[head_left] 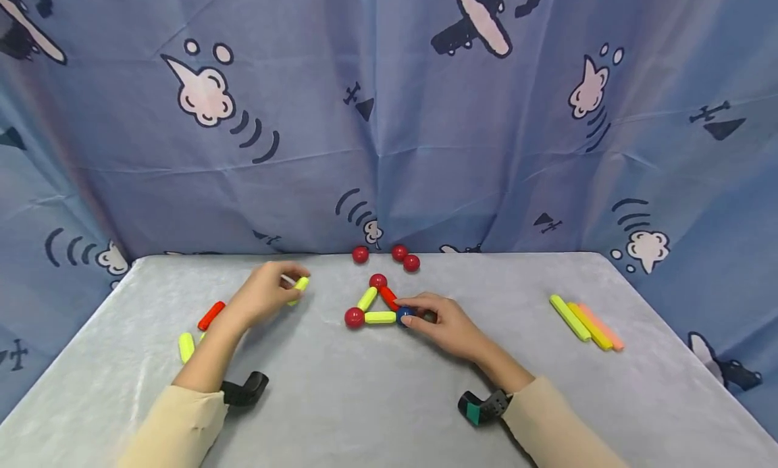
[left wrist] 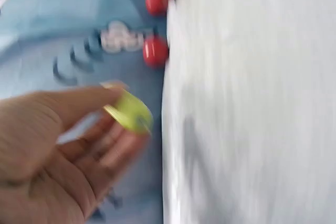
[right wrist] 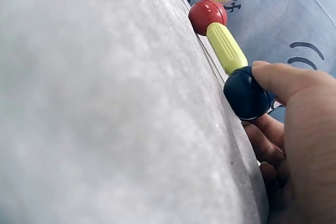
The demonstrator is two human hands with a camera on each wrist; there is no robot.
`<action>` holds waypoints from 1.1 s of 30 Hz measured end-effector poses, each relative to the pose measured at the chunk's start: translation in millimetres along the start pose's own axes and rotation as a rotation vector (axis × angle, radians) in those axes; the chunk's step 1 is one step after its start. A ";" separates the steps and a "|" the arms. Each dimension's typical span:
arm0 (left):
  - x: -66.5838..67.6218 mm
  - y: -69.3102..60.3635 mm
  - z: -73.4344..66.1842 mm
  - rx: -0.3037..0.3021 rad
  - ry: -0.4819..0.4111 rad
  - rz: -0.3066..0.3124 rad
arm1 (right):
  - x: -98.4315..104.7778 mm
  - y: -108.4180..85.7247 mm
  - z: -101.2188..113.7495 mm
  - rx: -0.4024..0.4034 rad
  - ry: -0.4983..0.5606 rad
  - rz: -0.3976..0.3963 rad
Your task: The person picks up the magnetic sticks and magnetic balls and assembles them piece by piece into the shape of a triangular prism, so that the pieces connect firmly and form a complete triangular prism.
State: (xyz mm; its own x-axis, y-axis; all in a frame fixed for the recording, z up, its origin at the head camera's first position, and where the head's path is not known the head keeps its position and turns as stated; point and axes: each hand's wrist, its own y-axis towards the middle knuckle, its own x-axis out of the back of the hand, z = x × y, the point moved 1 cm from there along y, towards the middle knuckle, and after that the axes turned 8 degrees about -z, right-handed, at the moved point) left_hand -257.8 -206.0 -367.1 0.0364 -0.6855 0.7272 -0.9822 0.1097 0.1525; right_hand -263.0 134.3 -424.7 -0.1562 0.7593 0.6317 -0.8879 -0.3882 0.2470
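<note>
On the table lies a triangle of rods and balls: a red ball [head_left: 378,281] at the top, a red ball [head_left: 355,317] at the left and a blue ball [head_left: 404,315] at the right. Two yellow-green rods [head_left: 380,317] and a red rod [head_left: 388,297] join them. My right hand [head_left: 446,325] pinches the blue ball between thumb and fingers, as the right wrist view also shows. Left of the triangle, my left hand [head_left: 267,294] pinches a loose yellow-green rod [left wrist: 129,113] above the table, apart from the triangle. The left wrist view is blurred.
Three loose red balls [head_left: 360,254] sit at the table's back edge by the curtain [head_left: 304,117]. At the left, a red rod [head_left: 211,315] and a yellow-green rod [head_left: 186,347] lie near my forearm. Three longer rods, one of them yellow [head_left: 590,326], lie at the right.
</note>
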 end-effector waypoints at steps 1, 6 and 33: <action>-6.4 1.7 -7.9 -0.010 -0.052 -0.009 | 1.9 -0.9 0.5 -0.009 -0.004 -0.005; -28.8 4.1 -42.6 -0.042 -0.260 -0.083 | 6.3 -2.9 1.4 -0.045 0.011 0.002; -75.8 -4.6 -35.3 -0.008 -0.504 -0.087 | 0.1 1.0 1.8 -0.039 0.003 0.008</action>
State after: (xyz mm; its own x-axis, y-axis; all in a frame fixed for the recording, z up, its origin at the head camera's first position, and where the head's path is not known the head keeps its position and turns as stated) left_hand -249.5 -129.2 -399.3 0.0225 -0.9542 0.2984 -0.9780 0.0410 0.2047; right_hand -263.2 133.0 -423.1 -0.1648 0.7578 0.6313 -0.9028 -0.3737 0.2130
